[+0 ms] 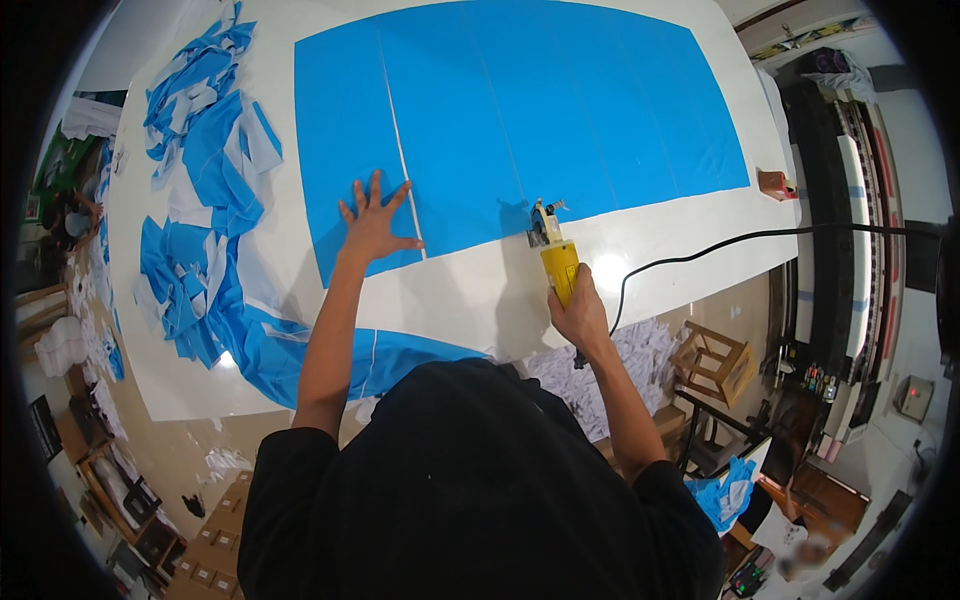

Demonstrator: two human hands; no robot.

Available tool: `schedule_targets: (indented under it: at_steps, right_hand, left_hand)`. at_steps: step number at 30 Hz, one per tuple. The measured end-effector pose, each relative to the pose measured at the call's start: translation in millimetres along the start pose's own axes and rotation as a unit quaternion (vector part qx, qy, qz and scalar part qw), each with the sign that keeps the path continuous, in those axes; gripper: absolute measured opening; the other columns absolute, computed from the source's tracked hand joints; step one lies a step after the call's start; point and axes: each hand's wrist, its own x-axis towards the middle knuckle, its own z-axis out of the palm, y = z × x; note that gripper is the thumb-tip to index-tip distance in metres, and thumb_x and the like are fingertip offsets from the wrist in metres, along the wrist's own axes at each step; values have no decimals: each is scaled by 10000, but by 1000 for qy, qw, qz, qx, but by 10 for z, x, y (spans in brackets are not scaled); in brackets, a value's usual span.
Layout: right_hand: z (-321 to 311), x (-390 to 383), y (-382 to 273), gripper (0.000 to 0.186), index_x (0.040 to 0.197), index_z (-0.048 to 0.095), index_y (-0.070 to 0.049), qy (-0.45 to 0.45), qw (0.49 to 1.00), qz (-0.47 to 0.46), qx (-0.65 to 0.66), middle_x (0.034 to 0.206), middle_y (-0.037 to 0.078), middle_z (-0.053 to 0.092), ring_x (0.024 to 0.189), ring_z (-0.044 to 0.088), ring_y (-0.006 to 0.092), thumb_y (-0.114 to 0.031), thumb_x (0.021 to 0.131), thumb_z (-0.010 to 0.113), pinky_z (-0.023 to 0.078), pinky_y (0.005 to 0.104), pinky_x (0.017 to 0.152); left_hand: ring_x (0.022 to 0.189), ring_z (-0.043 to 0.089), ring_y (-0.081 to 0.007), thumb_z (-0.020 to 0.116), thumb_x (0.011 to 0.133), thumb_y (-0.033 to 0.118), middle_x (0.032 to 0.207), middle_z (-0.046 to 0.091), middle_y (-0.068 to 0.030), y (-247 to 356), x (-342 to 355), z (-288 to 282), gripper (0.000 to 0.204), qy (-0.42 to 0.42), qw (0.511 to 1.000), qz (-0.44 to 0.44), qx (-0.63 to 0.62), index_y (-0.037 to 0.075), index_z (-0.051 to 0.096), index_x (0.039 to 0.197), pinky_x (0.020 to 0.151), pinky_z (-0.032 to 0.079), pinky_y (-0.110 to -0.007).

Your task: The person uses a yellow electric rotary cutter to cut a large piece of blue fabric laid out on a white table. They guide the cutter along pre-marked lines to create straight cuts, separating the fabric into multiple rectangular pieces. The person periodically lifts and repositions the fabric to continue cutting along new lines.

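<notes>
A large blue fabric sheet (560, 110), marked with thin pale lines, lies flat on a white table. A white gap runs through it near its left side. My left hand (376, 228) presses on the fabric with fingers spread, its fingertips and thumb reaching to that gap. In my right hand (580, 312) is a yellow electric fabric cutter (560, 270), gripped round its body. The cutter's metal head meets the near edge of the blue sheet, to the right of my left hand. A black cord trails from the tool toward the right.
Crumpled blue and white fabric scraps (215, 190) pile along the table's left side and sweep round to the near edge. A small red object (776, 185) sits at the right edge. A wooden stool (712, 363) stands on the floor beyond. The black cord (760, 236) crosses the table.
</notes>
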Motion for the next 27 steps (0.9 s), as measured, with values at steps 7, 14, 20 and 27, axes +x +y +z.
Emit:
schedule_targets:
  at_steps: [7, 14, 20, 27]
  right_hand:
    - [-15, 263, -190, 572, 1302, 354, 96, 12, 1000, 0, 24, 1049, 407, 599, 959, 611, 582, -188, 921, 673, 519, 588, 797]
    - [-8, 667, -294, 572, 1301, 346, 84, 2, 1000, -3, 11, 1075, 415, 597, 974, 613, 586, -203, 921, 663, 516, 598, 825]
    - [-15, 1034, -439, 580, 1308, 342, 93, 7, 1000, -9, 3, 1086, 409, 605, 959, 629, 575, -206, 923, 656, 524, 588, 831]
    - [33, 1531, -513, 546, 1260, 364, 82, 25, 999, -41, 5, 1043, 402, 631, 940, 650, 557, -225, 920, 661, 544, 574, 778]
  left_hand:
    - [1549, -48, -545, 895, 483, 737, 1729, 33, -196, -22, 6, 34, 1299, 11, 1000, 4, -11, 424, 324, 1607, 1135, 6, -808]
    - [1559, -54, -520, 916, 486, 697, 1734, 36, -172, -1, -6, -8, 1282, 4, 1000, -9, -18, 441, 332, 1598, 1161, -14, -782]
    - [1563, -59, -508, 924, 473, 683, 1736, 35, -165, 5, -33, -37, 1300, 6, 999, -13, -31, 441, 326, 1601, 1174, -21, -763]
    - [1560, -55, -516, 925, 487, 669, 1736, 29, -167, 0, -41, -51, 1292, 9, 999, -8, -35, 422, 329, 1606, 1167, -24, -771]
